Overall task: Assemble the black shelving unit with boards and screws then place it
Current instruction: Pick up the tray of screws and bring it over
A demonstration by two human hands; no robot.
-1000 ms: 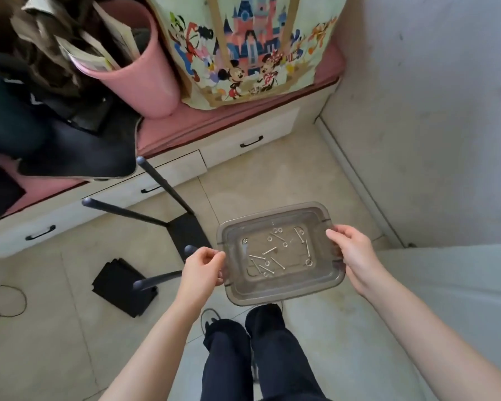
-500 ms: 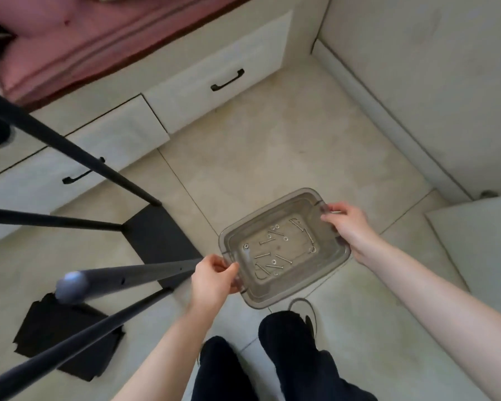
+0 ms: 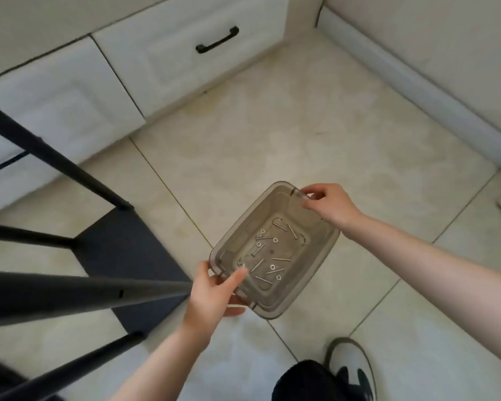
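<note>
A clear grey plastic tray [image 3: 315, 270] hangs low over the tiled floor, tilted diagonally. Several silver screws [image 3: 268, 256] and small washers lie loose in its bottom. My left hand [image 3: 214, 290] grips the tray's near left end, thumb over the rim. My right hand [image 3: 330, 204] pinches the far right end. To the left stands the black shelving frame: a black board [image 3: 128, 256] on the floor with black poles [image 3: 78, 290] rising from its corners toward the camera.
White drawers with black handles [image 3: 217, 43] run along the back. A white wall and baseboard [image 3: 417, 79] close off the right side. My shoe [image 3: 350, 369] and dark trouser leg are at the bottom edge. Beige floor tiles [image 3: 272, 134] lie between drawers and tray.
The view has dropped lower and closer to the floor. The tray has gone down with both hands and turned more diagonal. The black poles now loom larger at left.
</note>
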